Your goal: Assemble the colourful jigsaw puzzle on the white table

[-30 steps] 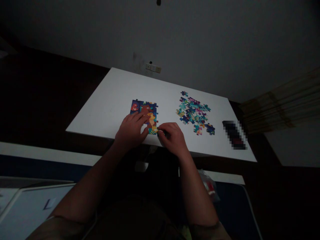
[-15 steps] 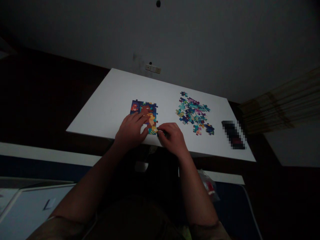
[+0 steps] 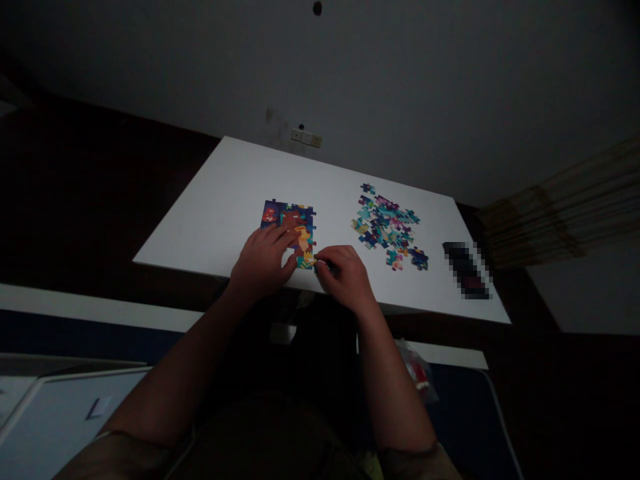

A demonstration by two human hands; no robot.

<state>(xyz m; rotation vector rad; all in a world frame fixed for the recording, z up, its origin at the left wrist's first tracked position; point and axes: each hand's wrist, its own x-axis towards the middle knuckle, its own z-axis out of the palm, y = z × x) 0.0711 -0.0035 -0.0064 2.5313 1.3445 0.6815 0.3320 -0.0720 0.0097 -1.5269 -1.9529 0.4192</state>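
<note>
A joined section of a jigsaw puzzle (image 3: 305,219) lies near the front edge of the white table, showing a brown animal and a red figure on dark blue. Flat across its lower left part rests my left hand (image 3: 265,257), fingers outstretched, hiding some of the picture. My right hand (image 3: 345,272) is at the section's lower right corner, thumb and forefinger pinched on a small dark puzzle piece (image 3: 317,265), mostly hidden by the fingers. Farther right is a heap of loose puzzle pieces (image 3: 385,223) in teal, purple and blue.
The white table (image 3: 200,220) stands against a grey wall with a socket strip (image 3: 306,138). A pixelated dark object (image 3: 467,272) lies at the table's right end. Below the table, on the right, a clear plastic bag (image 3: 420,373) with something red rests on a seat.
</note>
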